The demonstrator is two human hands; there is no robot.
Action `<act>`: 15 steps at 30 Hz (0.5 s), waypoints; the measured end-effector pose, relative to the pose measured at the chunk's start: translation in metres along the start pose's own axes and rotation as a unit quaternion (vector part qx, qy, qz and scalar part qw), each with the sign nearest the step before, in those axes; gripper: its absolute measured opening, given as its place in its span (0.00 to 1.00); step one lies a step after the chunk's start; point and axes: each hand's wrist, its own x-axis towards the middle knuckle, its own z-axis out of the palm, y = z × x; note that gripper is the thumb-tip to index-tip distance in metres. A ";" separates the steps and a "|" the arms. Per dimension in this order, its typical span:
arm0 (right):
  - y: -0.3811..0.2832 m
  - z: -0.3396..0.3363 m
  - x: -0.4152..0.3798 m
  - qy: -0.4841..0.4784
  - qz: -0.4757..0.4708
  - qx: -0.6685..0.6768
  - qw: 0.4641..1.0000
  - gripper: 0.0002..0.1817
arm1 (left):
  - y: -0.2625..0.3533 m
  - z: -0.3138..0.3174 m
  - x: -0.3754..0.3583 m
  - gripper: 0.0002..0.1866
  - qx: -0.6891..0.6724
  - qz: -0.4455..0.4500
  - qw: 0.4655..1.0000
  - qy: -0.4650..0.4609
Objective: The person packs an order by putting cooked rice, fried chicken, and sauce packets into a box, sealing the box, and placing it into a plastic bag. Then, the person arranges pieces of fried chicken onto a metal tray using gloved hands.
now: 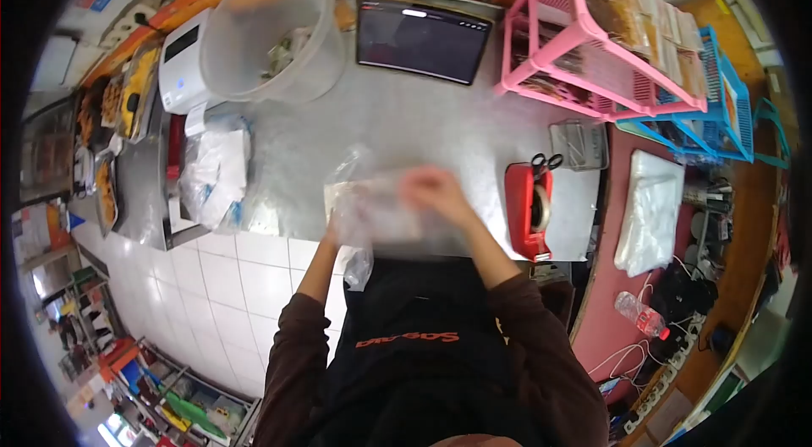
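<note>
A clear plastic bag with something pale and flat in it is held up over the front edge of the metal table, smeared by motion. My left hand grips its left side, with most of the fingers hidden behind the plastic. At the upper right of the bag is my right hand, so blurred that its fingers cannot be made out. To the right of it, a red tape dispenser stands on the table, with black-handled scissors at its far end.
On the metal table stand a large translucent bin, a tablet, a white label printer and a wire tray. Pink racks rise at the back right. Plastic bags and a bottle lie on the right.
</note>
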 end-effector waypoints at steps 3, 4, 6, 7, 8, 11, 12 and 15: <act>0.031 0.030 0.010 0.001 -0.014 0.039 0.999 0.08 | 0.007 -0.001 -0.003 0.21 -0.094 0.044 0.989 -0.108; 0.036 0.034 0.011 0.018 -0.013 0.051 0.998 0.07 | 0.014 0.002 -0.003 0.22 -0.048 0.087 0.987 -0.125; 0.049 0.019 0.015 0.015 -0.038 -0.031 0.999 0.06 | 0.034 0.008 -0.008 0.22 -0.003 0.129 0.981 -0.142; 0.055 0.008 0.014 0.012 -0.061 -0.114 0.992 0.04 | 0.044 0.010 -0.013 0.21 -0.101 0.061 0.982 -0.146; 0.032 0.007 0.005 0.021 -0.033 -0.214 0.976 0.03 | 0.054 0.010 -0.018 0.20 -0.197 -0.007 0.969 -0.148; 0.016 0.001 -0.001 -0.107 0.034 -0.209 0.972 0.04 | 0.085 0.000 -0.011 0.18 0.418 0.342 0.829 -0.144; 0.011 0.010 -0.003 -0.106 0.053 -0.198 0.973 0.05 | 0.088 -0.002 -0.006 0.18 0.577 0.441 0.679 -0.108; 0.041 0.050 0.007 0.005 -0.099 -0.175 0.980 0.06 | 0.090 0.007 0.001 0.17 0.420 0.126 0.888 -0.137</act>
